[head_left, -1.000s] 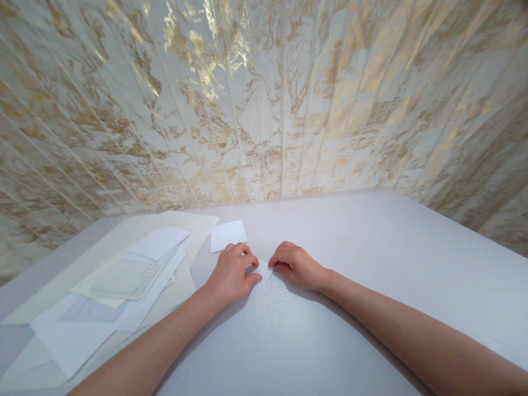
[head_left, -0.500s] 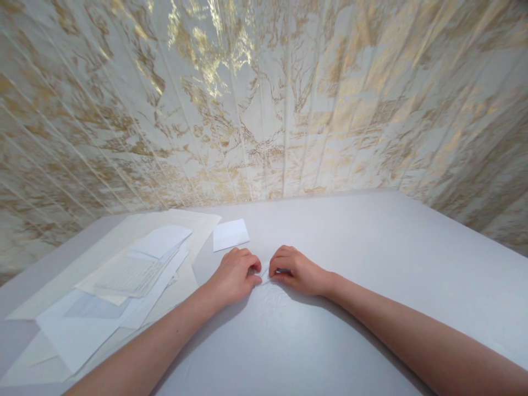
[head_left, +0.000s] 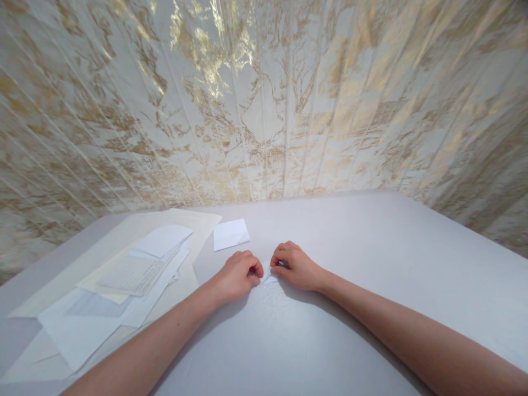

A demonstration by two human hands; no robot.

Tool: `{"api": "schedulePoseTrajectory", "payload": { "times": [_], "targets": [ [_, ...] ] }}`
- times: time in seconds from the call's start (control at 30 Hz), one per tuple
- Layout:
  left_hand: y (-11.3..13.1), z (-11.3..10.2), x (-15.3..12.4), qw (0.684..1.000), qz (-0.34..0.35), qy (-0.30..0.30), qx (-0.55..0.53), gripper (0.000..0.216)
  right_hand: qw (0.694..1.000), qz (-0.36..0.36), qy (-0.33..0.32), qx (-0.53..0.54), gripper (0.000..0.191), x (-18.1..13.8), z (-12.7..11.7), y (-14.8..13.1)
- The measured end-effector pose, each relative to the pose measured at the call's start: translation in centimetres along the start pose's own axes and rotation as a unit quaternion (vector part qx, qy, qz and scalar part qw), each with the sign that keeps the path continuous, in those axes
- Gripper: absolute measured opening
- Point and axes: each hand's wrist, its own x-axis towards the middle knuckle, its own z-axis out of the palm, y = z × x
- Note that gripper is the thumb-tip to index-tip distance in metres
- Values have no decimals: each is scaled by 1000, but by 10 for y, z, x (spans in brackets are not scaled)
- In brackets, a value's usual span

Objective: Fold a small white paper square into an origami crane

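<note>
Right hand (head_left: pixel 296 266) shifting slightly toward wall (head_left: pixel 264 99) since moment ago, pinching small white paper (head_left: pixel 266 272); left hand (head_left: pixel 238 277) pinching other side.

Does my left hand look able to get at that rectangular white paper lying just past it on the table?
Likely yes: the rectangular white paper lies just beyond the left hand, with nothing visible between them, though that hand's fingers are at another piece of paper and may need freeing.

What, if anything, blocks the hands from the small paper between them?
Nothing visible: the left hand and right hand are at the small paper, one on either side. The white sheet lies farther back.
</note>
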Motion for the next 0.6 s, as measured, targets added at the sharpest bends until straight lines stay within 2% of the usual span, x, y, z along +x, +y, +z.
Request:
{"api": "schedulePoseTrajectory", "payload": {
  "times": [0.17,0.43,0.6],
  "targets": [
    [1,0,1,1000,4,-3,-6,13,999,34,-1,-13,6,1,2,-3],
    [4,4,3,1000,-14,19,12,11,998,53,7,-20,7,1,6,-3],
    [8,4,4,999,-31,13,16,8,997,69,18,-29,8,2,7,-5]
  ]
}}
